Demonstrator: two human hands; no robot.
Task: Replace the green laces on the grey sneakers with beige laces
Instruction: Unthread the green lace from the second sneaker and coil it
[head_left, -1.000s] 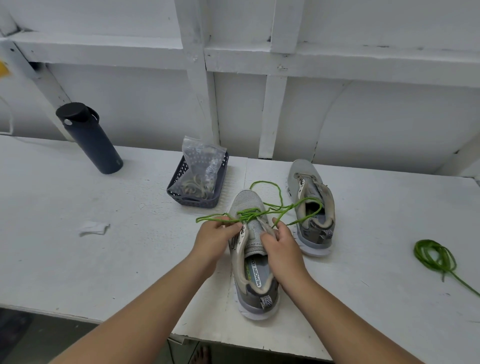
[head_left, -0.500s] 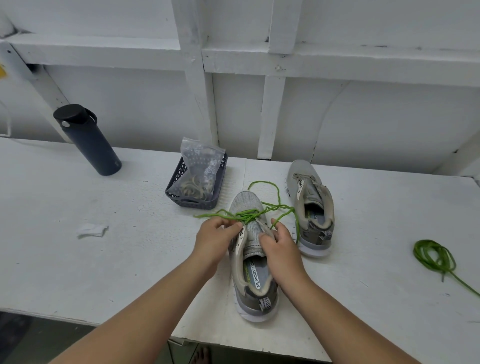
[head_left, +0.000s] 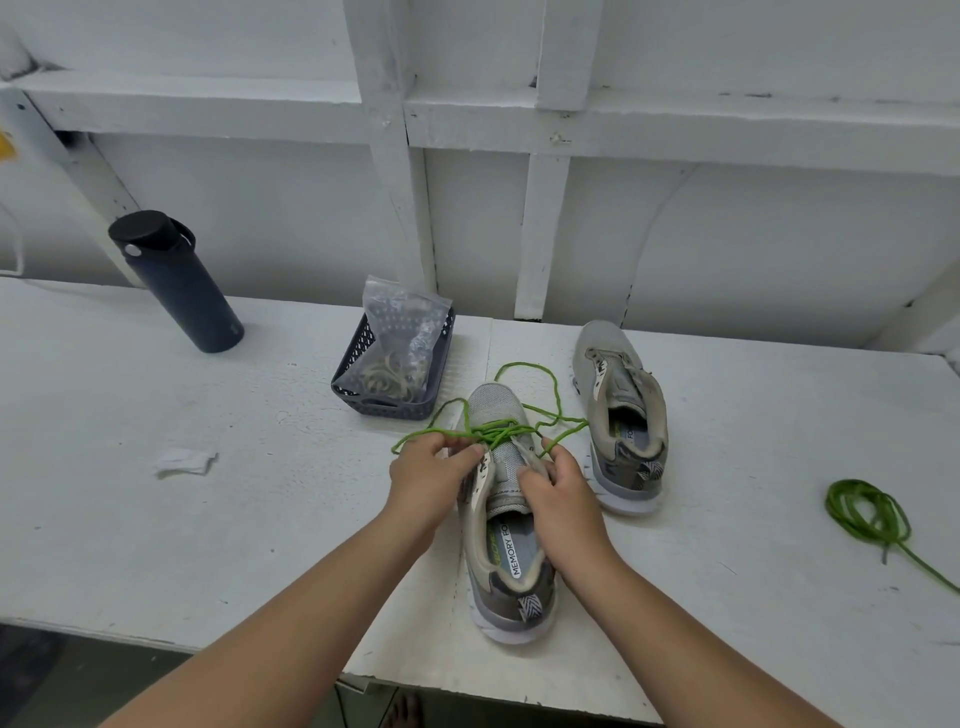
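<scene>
unlacing looks like the step in hand: the near grey mesh sneaker (head_left: 506, 512) has its bright green cord lace (head_left: 498, 430) drawn out of the upper eyelets and bunched in loose loops over the toe end. the far grey sneaker (head_left: 621, 415), just beyond and to the right of the near one, shows no lace at all, and a coiled green lace (head_left: 866, 512) lies well to the right of the near sneaker, so i judge one shoe stripped and this one partly done. the beige laces seem to be the pale coils inside the clear plastic bag (head_left: 400, 343) standing in the dark slotted basket (head_left: 358, 379), just left of and beyond the near sneaker's toe.

the left hand (head_left: 431, 475) sits at the near sneaker's left eyelet edge, fingers curled and pinching a strand of the lace against the shoe's side. the right hand (head_left: 558, 488) is curled at the right eyelet edge, thumb and fingers closed on the flap there with a lace strand running out from under them; whether it pinches lace, flap or both i cannot tell. both forearms reach in from the near edge of the white table (head_left: 208, 519), wrists low.

next, i judge, the remaining crossings near the toe must be worked loose, one side pulling while the other steadies the shoe, taking care the loops do not knot.
</scene>
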